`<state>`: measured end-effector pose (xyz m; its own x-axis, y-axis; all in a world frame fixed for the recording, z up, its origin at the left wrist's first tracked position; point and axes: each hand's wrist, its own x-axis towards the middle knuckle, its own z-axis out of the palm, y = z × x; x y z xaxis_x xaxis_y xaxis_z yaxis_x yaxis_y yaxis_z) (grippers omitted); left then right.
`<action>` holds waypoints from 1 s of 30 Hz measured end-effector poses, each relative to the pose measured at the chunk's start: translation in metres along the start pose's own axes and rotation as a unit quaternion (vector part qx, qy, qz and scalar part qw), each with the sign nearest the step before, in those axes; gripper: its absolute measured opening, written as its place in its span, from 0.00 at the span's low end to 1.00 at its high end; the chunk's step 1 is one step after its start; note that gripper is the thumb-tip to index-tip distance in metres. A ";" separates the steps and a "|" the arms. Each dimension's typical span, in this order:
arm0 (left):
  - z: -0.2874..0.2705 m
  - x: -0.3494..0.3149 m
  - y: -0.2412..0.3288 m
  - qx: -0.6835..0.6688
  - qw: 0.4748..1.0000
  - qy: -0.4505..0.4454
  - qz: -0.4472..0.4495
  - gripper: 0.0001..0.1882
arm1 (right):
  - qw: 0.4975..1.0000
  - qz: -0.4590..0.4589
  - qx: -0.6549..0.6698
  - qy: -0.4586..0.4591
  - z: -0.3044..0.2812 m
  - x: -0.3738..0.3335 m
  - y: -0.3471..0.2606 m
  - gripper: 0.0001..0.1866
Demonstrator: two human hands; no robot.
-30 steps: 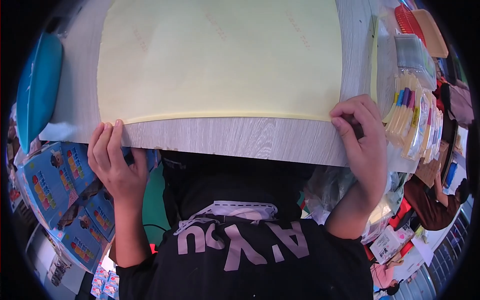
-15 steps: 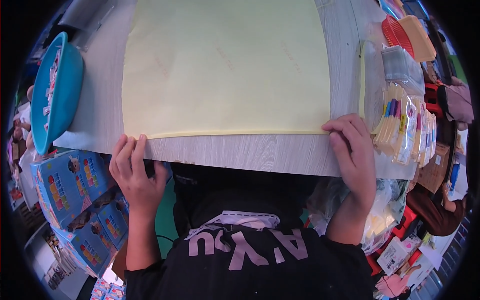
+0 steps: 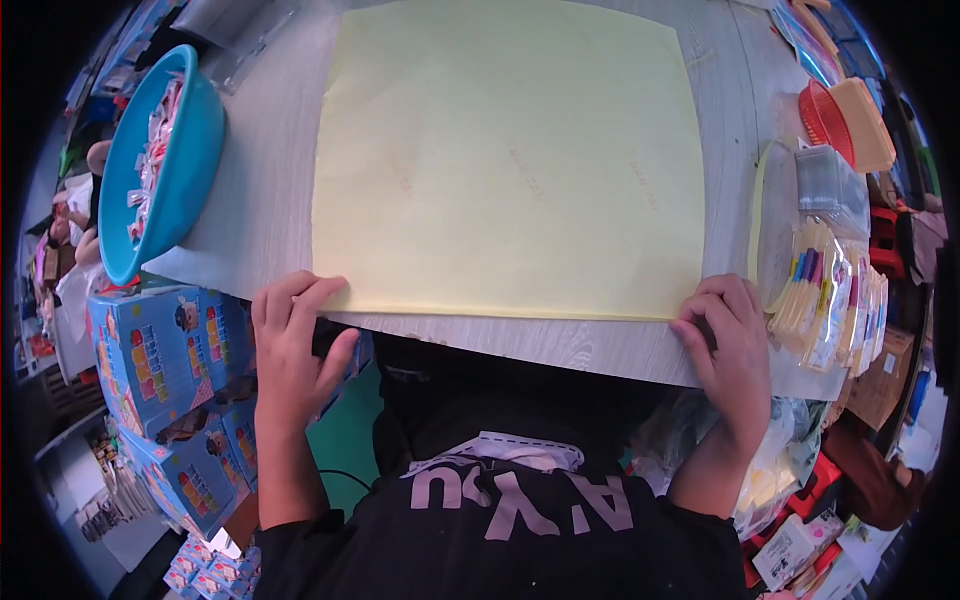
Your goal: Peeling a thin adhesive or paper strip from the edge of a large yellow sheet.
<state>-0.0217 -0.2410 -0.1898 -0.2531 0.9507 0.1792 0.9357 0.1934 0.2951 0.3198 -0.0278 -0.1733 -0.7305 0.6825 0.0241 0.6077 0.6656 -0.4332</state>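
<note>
A large pale yellow sheet [image 3: 510, 190] lies flat on the table, with faint reddish print on it. A narrow raised strip, like a fold, runs along its near edge. At the near left corner my left hand [image 3: 300, 335] rests its fingertips on the sheet, thumb spread away below the edge. My right hand [image 3: 728, 350] is at the near right corner, fingers bent and the thumb close under the index finger, with the sheet's edge between them. The undersides of the fingertips are hidden.
A blue-green basin [image 3: 205, 150] of small packets stands at the left, above blue cartons [image 3: 155, 350]. On the right are a red basket [image 3: 825, 120], a clear plastic box [image 3: 832, 190] and packs of pens [image 3: 815, 290]. The wood-grain table [image 3: 560, 345] ends near my body.
The view has shifted, so the table and sheet appear lower and further right. My left fingers now lie further over the sheet's corner, and my right thumb has come up to its edge.
</note>
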 end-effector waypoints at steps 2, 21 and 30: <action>0.000 -0.002 -0.007 0.001 1.000 -0.007 0.010 0.18 | 1.000 0.000 -0.012 0.008 -0.001 -0.001 -0.003 0.08; -0.025 0.122 0.066 -0.206 0.934 0.119 0.267 0.11 | 0.938 -0.210 0.262 -0.089 -0.024 0.095 -0.085 0.10; -0.011 0.183 0.096 -0.069 0.976 0.133 0.156 0.12 | 0.815 -0.053 0.576 0.043 -0.003 0.116 -0.051 0.11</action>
<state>0.0193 -0.0508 -0.1185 -0.0342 0.8577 0.5131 0.9402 -0.1465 0.3075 0.2052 0.0180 -0.1462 -0.7047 0.6918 0.1575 -0.1886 0.0313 -0.9816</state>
